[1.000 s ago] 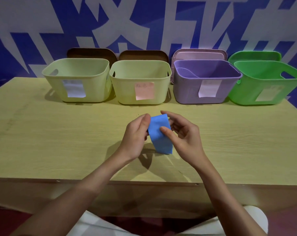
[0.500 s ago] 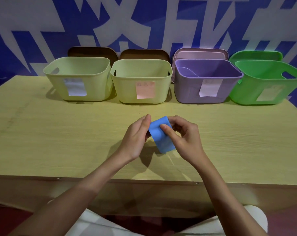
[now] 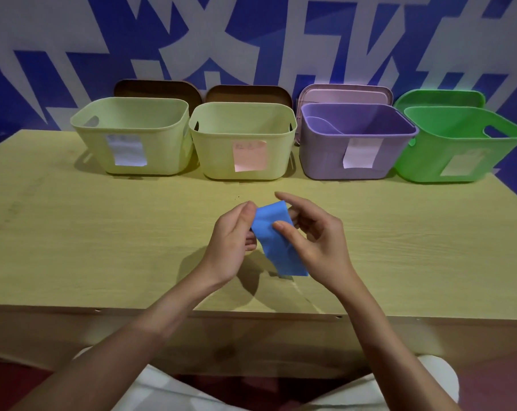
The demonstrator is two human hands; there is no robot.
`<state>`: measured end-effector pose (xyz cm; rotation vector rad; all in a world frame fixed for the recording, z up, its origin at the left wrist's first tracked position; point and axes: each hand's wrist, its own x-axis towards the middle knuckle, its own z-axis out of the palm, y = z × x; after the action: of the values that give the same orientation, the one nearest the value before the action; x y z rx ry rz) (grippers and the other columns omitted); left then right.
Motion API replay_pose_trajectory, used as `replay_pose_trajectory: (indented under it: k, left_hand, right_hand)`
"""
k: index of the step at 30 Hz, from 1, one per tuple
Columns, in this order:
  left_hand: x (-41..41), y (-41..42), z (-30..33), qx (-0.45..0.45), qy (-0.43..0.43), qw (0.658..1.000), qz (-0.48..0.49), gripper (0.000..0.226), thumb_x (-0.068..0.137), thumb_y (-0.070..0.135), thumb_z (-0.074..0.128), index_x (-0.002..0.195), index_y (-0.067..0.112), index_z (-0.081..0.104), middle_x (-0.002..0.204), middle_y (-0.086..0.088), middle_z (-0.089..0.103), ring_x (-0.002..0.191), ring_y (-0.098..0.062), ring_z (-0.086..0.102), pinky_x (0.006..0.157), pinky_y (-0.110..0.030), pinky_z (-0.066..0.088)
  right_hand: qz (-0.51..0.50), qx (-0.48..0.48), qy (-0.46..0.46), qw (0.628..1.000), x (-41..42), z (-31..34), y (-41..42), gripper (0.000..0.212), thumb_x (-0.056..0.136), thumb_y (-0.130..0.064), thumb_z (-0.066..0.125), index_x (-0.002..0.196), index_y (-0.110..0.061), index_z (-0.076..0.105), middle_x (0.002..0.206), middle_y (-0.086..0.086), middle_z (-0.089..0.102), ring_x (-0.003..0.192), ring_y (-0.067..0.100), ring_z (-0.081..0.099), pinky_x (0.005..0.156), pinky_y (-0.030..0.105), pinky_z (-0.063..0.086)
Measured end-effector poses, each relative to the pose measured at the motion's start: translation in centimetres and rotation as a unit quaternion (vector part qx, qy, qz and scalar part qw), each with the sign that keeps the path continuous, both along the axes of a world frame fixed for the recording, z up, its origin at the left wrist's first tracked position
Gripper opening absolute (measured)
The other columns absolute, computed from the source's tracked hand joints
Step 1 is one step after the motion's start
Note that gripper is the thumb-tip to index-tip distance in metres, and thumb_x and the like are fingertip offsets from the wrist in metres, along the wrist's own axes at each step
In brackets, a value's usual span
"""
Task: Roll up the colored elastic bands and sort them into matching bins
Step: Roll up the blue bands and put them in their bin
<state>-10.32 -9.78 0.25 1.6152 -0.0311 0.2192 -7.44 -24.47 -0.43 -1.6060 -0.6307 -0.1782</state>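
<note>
From where I stand the job looks barely begun on this piece: one blue band (image 3: 276, 241) is up off the tabletop (image 3: 73, 232), held over the middle of it toward the near edge, and it hangs mostly flat with its lower end trailing down close to the wood, so I would say the rolling is only starting at the top end. The left hand (image 3: 232, 241) has its fingers curled round the band's upper left edge, thumb on top, and the right hand (image 3: 313, 241) pinches the same upper end, thumb pressed on the blue face and the other fingers spread loosely behind it. Along the far edge stand four bins. Going left to right: a pale yellow-green bin (image 3: 132, 137) with a white label, a second pale yellow-green bin (image 3: 242, 140) with a pink label, a purple bin (image 3: 355, 140) with a white label, and a green bin (image 3: 459, 143) at the far right corner with a pale label; the writing on the labels is too small to read, so which one should take blue I cannot tell. The purple bin shows a curved pale shape inside that might be a band already sorted; the other three show nothing I can make out. Behind them lean four lids: two brown lids (image 3: 159, 90), one pinkish lid (image 3: 344, 94), one green lid (image 3: 439, 97). Left to do, by my reckoning: finish the roll, then drop it in its bin. No other loose bands are in sight.
</note>
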Motion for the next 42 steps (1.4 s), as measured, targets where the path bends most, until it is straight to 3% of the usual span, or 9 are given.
replay_pose_trajectory:
  k: [2,5,11,17,24,28,31,37,42]
  left_hand:
    - [-0.2,-0.2,0.5,-0.038,0.033,0.999,-0.003,0.032,0.101,0.031,0.033,0.086,0.005,0.046,0.056,0.002,0.043,0.047,-0.006,0.041,0.046,-0.015,0.032]
    - [-0.1,-0.1,1.0,-0.046,0.029,0.998,-0.026,0.035,0.101,0.031,0.032,0.081,0.006,0.045,0.047,0.012,0.037,0.041,-0.004,0.033,0.045,-0.017,0.028]
    - [0.2,0.5,-0.1,0.070,-0.044,0.997,-0.001,0.053,0.098,0.046,0.035,0.077,-0.002,0.047,0.058,0.010,0.038,0.054,-0.009,0.033,0.054,-0.021,0.030]
    - [0.3,0.7,-1.0,0.187,-0.083,0.979,-0.003,0.036,0.093,0.047,0.033,0.067,0.022,0.036,0.057,0.012,0.035,0.056,-0.010,0.030,0.055,-0.034,0.028]
    - [0.0,-0.8,-0.2,0.036,0.006,0.999,0.006,0.039,0.103,0.031,0.035,0.066,0.017,0.036,0.049,0.013,0.033,0.046,-0.004,0.026,0.046,-0.021,0.021]
    - [-0.7,-1.3,0.5,-0.047,0.076,0.996,-0.023,0.041,0.101,0.035,0.033,0.068,0.013,0.043,0.046,0.010,0.028,0.041,-0.006,0.023,0.044,-0.023,0.016]
    - [-1.2,-1.9,0.6,-0.077,0.096,0.992,-0.029,0.046,0.100,0.039,0.035,0.073,0.006,0.052,0.045,0.008,0.027,0.040,-0.007,0.021,0.045,-0.024,0.014]
    - [-1.3,-2.4,0.4,0.034,0.056,0.998,0.016,0.048,0.102,0.038,0.030,0.069,0.006,0.045,0.050,0.002,0.030,0.045,-0.009,0.026,0.044,-0.020,0.022]
    - [-1.8,-1.9,-0.5,0.126,-0.045,0.991,0.016,0.039,0.101,0.036,0.034,0.068,0.017,0.040,0.056,0.011,0.035,0.052,-0.009,0.031,0.051,-0.026,0.028]
  right_hand:
    - [-0.002,-0.005,-0.024,1.000,0.0,0.4,0.0,0.029,0.085,-0.001,0.068,0.112,-0.012,0.065,0.081,-0.018,0.064,0.075,0.001,0.057,0.074,0.016,0.045]
    - [-0.022,-0.017,-0.041,0.999,0.2,0.5,0.0,0.014,0.085,-0.010,0.067,0.099,-0.015,0.066,0.082,-0.017,0.062,0.075,0.003,0.056,0.073,0.019,0.045]
    - [-0.049,-0.025,-0.006,0.998,0.5,-0.4,0.0,0.009,0.084,-0.020,0.066,0.093,-0.016,0.068,0.075,-0.017,0.064,0.071,0.003,0.057,0.070,0.017,0.045]
    - [-0.039,-0.010,0.018,0.999,0.3,-0.5,-0.3,0.014,0.084,-0.010,0.071,0.088,-0.023,0.067,0.072,-0.018,0.064,0.068,0.001,0.057,0.068,0.016,0.045]
    - [-0.007,-0.003,0.006,1.000,-0.1,-0.1,-0.9,0.039,0.084,-0.002,0.070,0.119,-0.018,0.061,0.074,-0.004,0.060,0.070,0.005,0.054,0.071,0.016,0.044]
    - [0.006,-0.006,0.003,1.000,-0.4,-0.3,-1.3,0.020,0.087,-0.009,0.067,0.106,-0.017,0.066,0.093,0.005,0.069,0.083,0.022,0.062,0.076,0.024,0.050]
    - [-0.003,-0.010,0.015,1.000,-0.7,-0.5,-1.4,0.012,0.087,-0.017,0.065,0.097,-0.024,0.064,0.089,0.005,0.069,0.082,0.024,0.062,0.075,0.028,0.050]
    - [-0.021,-0.035,0.013,0.999,-1.0,-0.8,-1.9,0.011,0.088,-0.023,0.063,0.092,-0.013,0.066,0.080,0.008,0.066,0.074,0.022,0.060,0.067,0.029,0.047]
    - [-0.004,-0.030,0.030,0.999,-1.2,-0.6,-1.8,0.008,0.091,-0.014,0.064,0.087,-0.021,0.066,0.075,-0.017,0.067,0.070,-0.001,0.060,0.065,0.013,0.042]
